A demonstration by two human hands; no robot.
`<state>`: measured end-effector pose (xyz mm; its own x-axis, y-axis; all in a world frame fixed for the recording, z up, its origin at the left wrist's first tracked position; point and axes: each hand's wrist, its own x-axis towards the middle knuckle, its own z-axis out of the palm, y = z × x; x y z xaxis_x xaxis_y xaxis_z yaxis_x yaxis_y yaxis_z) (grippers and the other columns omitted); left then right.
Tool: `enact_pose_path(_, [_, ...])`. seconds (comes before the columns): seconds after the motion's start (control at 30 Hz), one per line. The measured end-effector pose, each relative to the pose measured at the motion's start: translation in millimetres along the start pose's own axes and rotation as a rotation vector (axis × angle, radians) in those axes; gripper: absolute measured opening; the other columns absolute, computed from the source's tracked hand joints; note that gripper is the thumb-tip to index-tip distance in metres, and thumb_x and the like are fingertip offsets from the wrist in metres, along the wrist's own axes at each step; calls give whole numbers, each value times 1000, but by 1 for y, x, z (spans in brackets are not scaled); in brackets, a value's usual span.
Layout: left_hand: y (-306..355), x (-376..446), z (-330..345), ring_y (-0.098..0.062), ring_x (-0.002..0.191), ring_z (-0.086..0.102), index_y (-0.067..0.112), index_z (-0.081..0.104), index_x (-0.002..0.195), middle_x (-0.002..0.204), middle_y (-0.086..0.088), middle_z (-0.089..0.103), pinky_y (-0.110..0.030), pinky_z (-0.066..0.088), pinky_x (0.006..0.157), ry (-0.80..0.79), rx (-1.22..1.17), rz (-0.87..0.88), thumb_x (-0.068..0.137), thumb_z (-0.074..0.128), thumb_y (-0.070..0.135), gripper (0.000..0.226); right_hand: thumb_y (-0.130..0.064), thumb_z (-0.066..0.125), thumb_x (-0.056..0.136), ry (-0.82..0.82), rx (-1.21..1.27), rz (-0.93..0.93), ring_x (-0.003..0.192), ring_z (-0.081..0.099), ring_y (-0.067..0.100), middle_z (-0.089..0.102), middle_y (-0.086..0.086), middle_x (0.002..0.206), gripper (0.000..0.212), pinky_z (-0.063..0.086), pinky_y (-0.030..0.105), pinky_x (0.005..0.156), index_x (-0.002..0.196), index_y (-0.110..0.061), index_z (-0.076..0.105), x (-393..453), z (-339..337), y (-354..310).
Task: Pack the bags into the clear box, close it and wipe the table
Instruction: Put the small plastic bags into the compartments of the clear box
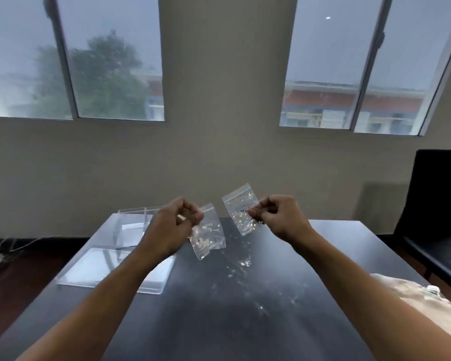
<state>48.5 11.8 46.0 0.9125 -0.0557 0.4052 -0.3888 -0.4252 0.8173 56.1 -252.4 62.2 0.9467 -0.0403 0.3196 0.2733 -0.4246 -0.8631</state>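
Observation:
Both my hands are raised above the dark table (193,321). My left hand (171,227) pinches the top corner of a small clear zip bag (208,235) that hangs tilted, with glittery bits inside. My right hand (276,218) pinches the side of a second clear zip bag (241,208) holding sparkly flakes. The two bags hang side by side, a little apart. The clear box (130,225) stands open at the table's far left, partly hidden by my left hand. Its flat clear lid (97,267) lies in front of it under my left forearm.
Glittery flakes (241,267) are scattered over the middle of the table. A beige cloth (412,290) lies at the right edge. A black chair (438,217) stands to the right. Cables (0,254) lie on the floor at left. A wall with windows is behind.

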Motion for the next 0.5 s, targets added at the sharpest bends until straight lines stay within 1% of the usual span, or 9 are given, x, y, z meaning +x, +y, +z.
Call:
enact_pose_path(0.03, [-2, 1, -13, -20, 60, 68, 23, 68, 82, 74, 0, 73, -36, 56, 63, 53, 21, -14, 84, 81, 30, 14, -6, 84, 84, -4, 57, -7, 64, 72, 4, 78, 0, 72, 12, 54, 19, 67, 78, -13, 76, 3, 13, -4])
enact_pose_path(0.1, [-8, 5, -38, -13, 55, 63, 22, 73, 74, 68, 1, 72, -28, 51, 61, 154, 41, -48, 73, 88, 41, 25, -5, 85, 82, -11, 170, -4, 51, 63, 1, 78, 6, 72, 9, 48, 14, 55, 79, -7, 77, 10, 39, -14])
enact_pose_path(0.13, [-13, 8, -50, -11, 52, 60, 23, 75, 73, 66, 1, 72, -26, 50, 59, 204, 43, -60, 69, 90, 45, 26, -8, 86, 82, -9, 208, -1, 45, 56, 2, 78, 8, 72, 9, 45, 14, 50, 80, -5, 77, 13, 52, -19])
enact_pose_path(0.17, [-16, 10, -62, -9, 49, 58, 25, 77, 72, 65, 1, 72, -25, 49, 57, 251, 40, -69, 67, 90, 46, 26, -12, 87, 81, -3, 232, -2, 44, 50, 4, 78, 10, 73, 11, 43, 17, 47, 81, -5, 78, 16, 66, -22])
enact_pose_path(0.23, [-27, 17, -84, -8, 45, 58, 28, 80, 75, 63, 3, 72, -21, 48, 54, 329, 36, -87, 70, 88, 45, 20, -18, 87, 82, 14, 256, -9, 47, 49, 8, 78, 11, 75, 13, 46, 23, 47, 82, -7, 79, 23, 91, -28])
enact_pose_path(0.3, [-41, 26, -102, -7, 49, 64, 30, 80, 81, 59, 7, 72, -21, 49, 59, 364, 79, -92, 79, 83, 41, 11, -21, 84, 85, 12, 255, -21, 48, 52, 9, 78, 9, 76, 14, 50, 26, 50, 84, -7, 79, 29, 116, -33])
enact_pose_path(0.37, [-57, 35, -116, -3, 56, 68, 34, 80, 86, 59, 12, 71, -25, 55, 69, 361, 152, -96, 87, 77, 37, 4, -22, 78, 91, -17, 237, -20, 47, 55, 11, 78, 7, 77, 16, 51, 29, 53, 84, -8, 78, 35, 139, -36])
enact_pose_path(0.43, [-74, 45, -125, 0, 57, 67, 35, 80, 87, 64, 17, 72, -29, 59, 77, 337, 225, -105, 88, 76, 34, 4, -24, 73, 95, -44, 218, -10, 46, 56, 12, 76, 7, 74, 20, 49, 30, 54, 82, -9, 77, 41, 160, -36])
enact_pose_path(0.5, [-87, 54, -129, 0, 63, 68, 33, 80, 84, 69, 17, 74, -32, 60, 79, 326, 285, -119, 84, 80, 34, 1, -26, 72, 96, -54, 187, -2, 47, 53, 14, 70, 13, 68, 22, 47, 30, 54, 80, -11, 78, 47, 176, -36])
